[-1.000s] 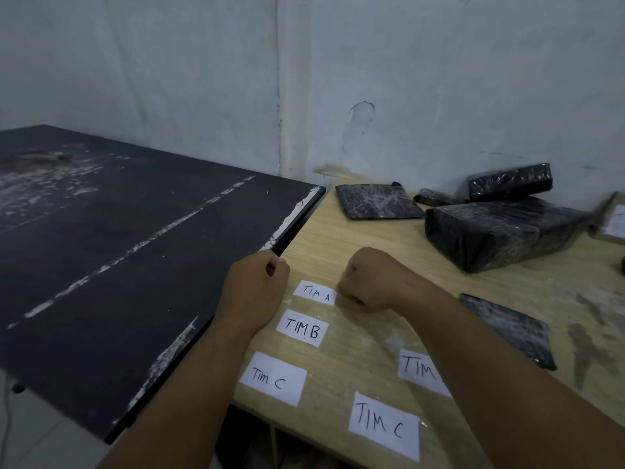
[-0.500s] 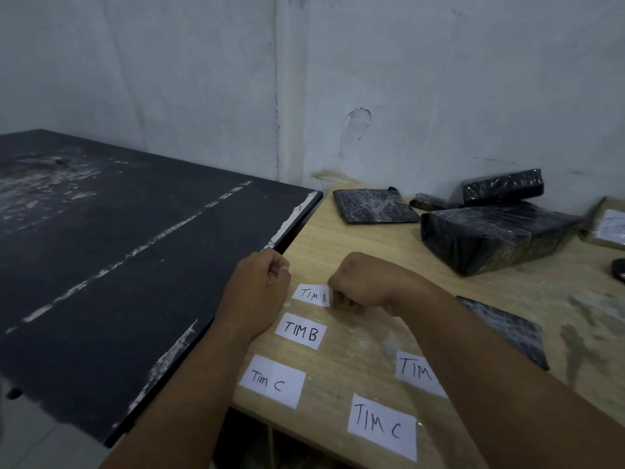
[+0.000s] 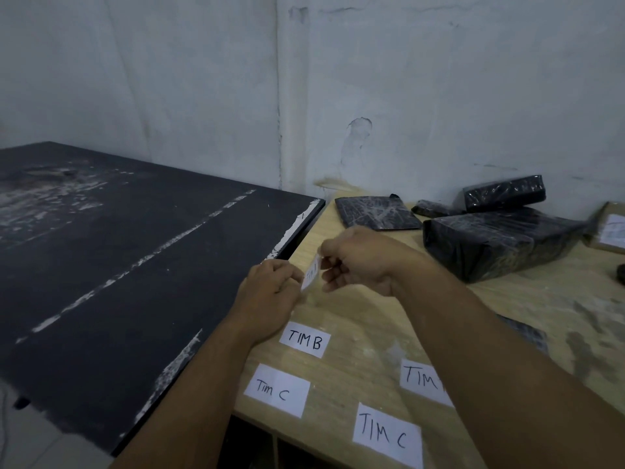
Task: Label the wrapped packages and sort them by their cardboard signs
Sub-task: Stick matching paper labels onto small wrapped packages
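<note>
So the TIM B label [image 3: 304, 340] is on the tabletop [image 3: 355, 309]: Tim C label [image 3: 277, 390] right in front of it, held label [image 3: 311, 273] just behind, packages [image 3: 500, 245] way back right, second table [image 3: 118, 248] off to its left.

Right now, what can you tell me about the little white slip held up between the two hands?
The slip is a small white rectangle of what looks like paper, with dark handwriting too blurred to read. It is held above the wooden table, tilted steeply. The right hand pinches its upper end; the left hand pinches its lower side.
</note>
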Motion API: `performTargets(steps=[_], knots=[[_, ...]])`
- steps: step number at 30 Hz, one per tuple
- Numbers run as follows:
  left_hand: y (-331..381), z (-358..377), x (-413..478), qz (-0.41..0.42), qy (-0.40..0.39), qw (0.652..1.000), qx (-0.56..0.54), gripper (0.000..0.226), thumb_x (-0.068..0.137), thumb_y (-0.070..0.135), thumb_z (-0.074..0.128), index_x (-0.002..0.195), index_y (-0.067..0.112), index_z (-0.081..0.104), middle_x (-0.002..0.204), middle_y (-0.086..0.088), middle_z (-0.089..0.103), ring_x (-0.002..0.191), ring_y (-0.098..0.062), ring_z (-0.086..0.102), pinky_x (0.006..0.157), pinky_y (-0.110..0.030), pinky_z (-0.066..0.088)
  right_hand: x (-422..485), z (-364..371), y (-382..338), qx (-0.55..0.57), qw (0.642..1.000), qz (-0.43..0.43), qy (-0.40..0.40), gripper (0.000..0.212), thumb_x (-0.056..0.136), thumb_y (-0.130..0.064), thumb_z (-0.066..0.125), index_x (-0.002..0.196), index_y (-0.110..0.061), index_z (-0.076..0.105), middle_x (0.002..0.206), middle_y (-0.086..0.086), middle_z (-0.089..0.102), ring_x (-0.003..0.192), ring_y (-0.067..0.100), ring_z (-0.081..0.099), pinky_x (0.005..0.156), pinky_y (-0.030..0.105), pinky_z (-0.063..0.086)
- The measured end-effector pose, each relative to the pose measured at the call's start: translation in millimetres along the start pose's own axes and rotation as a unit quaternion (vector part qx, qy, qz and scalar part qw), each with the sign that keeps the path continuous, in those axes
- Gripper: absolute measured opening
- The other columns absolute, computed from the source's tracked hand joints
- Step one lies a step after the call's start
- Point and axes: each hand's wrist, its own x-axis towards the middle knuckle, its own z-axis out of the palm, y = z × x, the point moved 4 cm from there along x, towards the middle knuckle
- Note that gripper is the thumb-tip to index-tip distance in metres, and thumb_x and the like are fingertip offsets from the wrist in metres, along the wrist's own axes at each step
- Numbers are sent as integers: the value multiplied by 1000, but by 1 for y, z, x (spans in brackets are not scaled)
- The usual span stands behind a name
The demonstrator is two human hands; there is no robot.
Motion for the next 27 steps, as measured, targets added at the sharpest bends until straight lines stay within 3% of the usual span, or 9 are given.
performTargets(steps=[2,6,11,15,17,20,23,27], knots=[[3,-3,-2,-6,-8,998,-61,20,81,35,46,73,40,63,95,13,60,98,-21,58,91,-56,50,-3,-10,-10,13,1000,-11,13,11,96,-4,53,95,6,58,73,14,56,61,23,56,67,40,60],[6,-8,-10,-20,3,983,-183,18,81,27,50,78,28,67,110,10,62,110,-13,56,97,-40,46,-16,-27,-14,17,999,-33,21,10,90,2,58,84,9,63,71,18,61,61,23,62,65,36,62],[18,-7,-16,-14,48,981,-185,17,81,24,48,79,25,65,93,-2,66,77,-15,61,71,-35,49,-39,-53,-3,6,995,-78,65,12,86,7,62,74,7,65,73,23,65,62,25,63,66,35,61],[44,2,-20,-16,57,980,-188,25,97,14,49,83,21,68,95,8,69,86,-1,62,74,-25,45,-64,-83,4,-17,987,-113,113,8,84,7,66,76,5,65,71,23,65,64,30,63,71,42,62],[64,14,-20,-40,21,969,-243,30,103,24,46,89,18,72,93,7,73,88,-2,66,77,-26,46,-79,-98,8,-14,984,-123,129,4,84,7,67,80,6,65,72,22,65,66,31,63,72,43,62],[101,41,-13,-84,-80,924,-365,48,103,46,42,109,6,69,100,-8,77,92,-23,73,76,-33,51,-103,-119,15,-4,981,-122,152,10,84,9,67,93,8,62,73,21,65,65,29,63,67,41,61],[132,63,-8,-95,-151,907,-382,62,95,54,54,120,-2,64,110,-21,71,86,-22,75,70,-32,50,-123,-137,26,1,980,-106,170,14,84,8,69,96,6,62,74,21,67,61,26,64,64,39,61],[164,88,-8,-89,-195,913,-346,22,88,32,73,96,12,73,89,-4,77,73,-12,69,64,-27,45,-145,-163,49,10,974,-70,213,16,84,7,71,97,3,62,74,22,66,62,28,63,66,44,61]])
